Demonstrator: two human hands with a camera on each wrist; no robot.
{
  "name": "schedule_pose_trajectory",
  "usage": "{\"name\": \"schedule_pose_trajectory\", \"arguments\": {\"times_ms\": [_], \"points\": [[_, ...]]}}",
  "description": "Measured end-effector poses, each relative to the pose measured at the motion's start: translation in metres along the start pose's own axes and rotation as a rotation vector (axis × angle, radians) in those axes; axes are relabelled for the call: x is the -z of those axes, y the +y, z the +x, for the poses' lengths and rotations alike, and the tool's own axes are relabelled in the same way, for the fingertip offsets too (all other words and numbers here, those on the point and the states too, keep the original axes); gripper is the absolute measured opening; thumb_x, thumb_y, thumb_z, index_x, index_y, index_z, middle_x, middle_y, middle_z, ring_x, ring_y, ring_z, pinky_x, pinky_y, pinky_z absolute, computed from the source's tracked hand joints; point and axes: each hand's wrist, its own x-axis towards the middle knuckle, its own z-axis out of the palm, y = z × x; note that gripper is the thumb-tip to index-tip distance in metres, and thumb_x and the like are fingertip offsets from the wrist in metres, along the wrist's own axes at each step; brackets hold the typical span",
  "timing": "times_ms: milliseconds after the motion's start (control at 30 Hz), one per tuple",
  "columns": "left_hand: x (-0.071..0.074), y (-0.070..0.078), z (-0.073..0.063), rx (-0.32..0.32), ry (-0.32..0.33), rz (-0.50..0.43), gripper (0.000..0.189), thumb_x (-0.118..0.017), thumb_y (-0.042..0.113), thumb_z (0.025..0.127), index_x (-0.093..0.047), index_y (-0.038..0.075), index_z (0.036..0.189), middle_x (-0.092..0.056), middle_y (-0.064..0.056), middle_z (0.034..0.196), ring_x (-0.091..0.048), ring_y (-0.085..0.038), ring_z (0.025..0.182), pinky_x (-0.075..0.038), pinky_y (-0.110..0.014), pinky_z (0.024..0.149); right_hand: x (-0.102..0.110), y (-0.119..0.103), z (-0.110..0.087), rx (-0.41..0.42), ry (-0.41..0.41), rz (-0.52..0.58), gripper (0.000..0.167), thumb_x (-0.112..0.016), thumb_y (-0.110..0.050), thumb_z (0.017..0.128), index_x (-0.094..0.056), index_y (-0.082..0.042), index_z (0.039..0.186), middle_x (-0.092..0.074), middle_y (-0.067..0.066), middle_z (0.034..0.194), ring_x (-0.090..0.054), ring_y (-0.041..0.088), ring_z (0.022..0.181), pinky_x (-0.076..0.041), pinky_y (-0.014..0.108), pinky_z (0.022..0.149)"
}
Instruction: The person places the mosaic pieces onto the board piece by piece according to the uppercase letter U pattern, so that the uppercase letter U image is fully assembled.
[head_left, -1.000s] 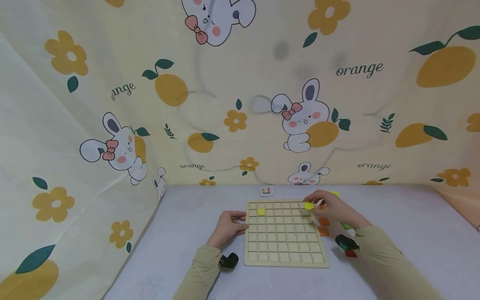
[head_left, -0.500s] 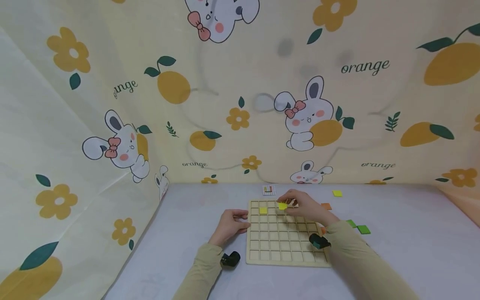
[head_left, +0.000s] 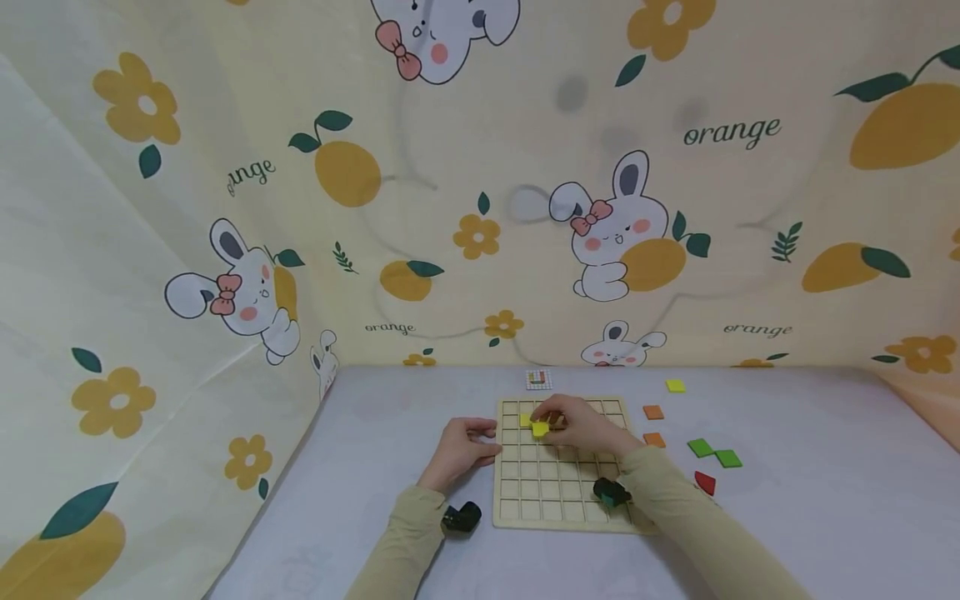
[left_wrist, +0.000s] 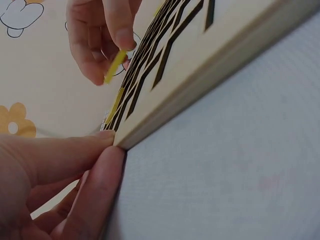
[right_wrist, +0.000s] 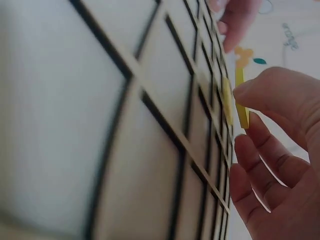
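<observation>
A wooden grid board [head_left: 525, 510] lies on the table in front of me. My left hand [head_left: 459, 454] holds the board's left edge between thumb and forefinger, as the left wrist view shows at the rim [left_wrist: 165, 107]. My right hand [head_left: 581, 427] pinches a yellow square tile [head_left: 540, 429] between thumb and fingertips, just above the grid. In the right wrist view this tile [right_wrist: 242, 100] stands on edge, apart from the board. Another yellow tile [head_left: 526, 420] sits in an upper-left cell, right beside the held one.
To the board's right lie a yellow tile [head_left: 676, 386], an orange tile [head_left: 653, 412], another orange tile [head_left: 654, 440], two green tiles [head_left: 701, 447] and a red piece [head_left: 705, 482]. A small pattern card [head_left: 538, 380] lies behind the board. A printed curtain [head_left: 450, 167] rises behind the table.
My right hand has carried the yellow tile leftward from the board's upper-right corner to beside the placed yellow tile. The left hand stays at the board's left edge.
</observation>
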Motion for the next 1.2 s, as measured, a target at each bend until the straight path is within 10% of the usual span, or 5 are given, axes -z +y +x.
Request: {"name": "schedule_pose_trajectory", "arguments": {"times_ms": [1200], "points": [[0.0,-0.004,0.002,0.022,-0.002,-0.012,0.042,-0.075,-0.006,0.077,-0.065,0.001,0.117,-0.061,-0.009,0.098,-0.063,-0.015,0.072,-0.058,-0.028,0.064,-0.021,-0.012,0.01,-0.018,0.029,-0.06,0.024,-0.068,0.005,0.082,-0.067,0.002,0.106,-0.06,0.004,0.096,-0.053,0.018,0.083,-0.047,0.029,0.071]]}}
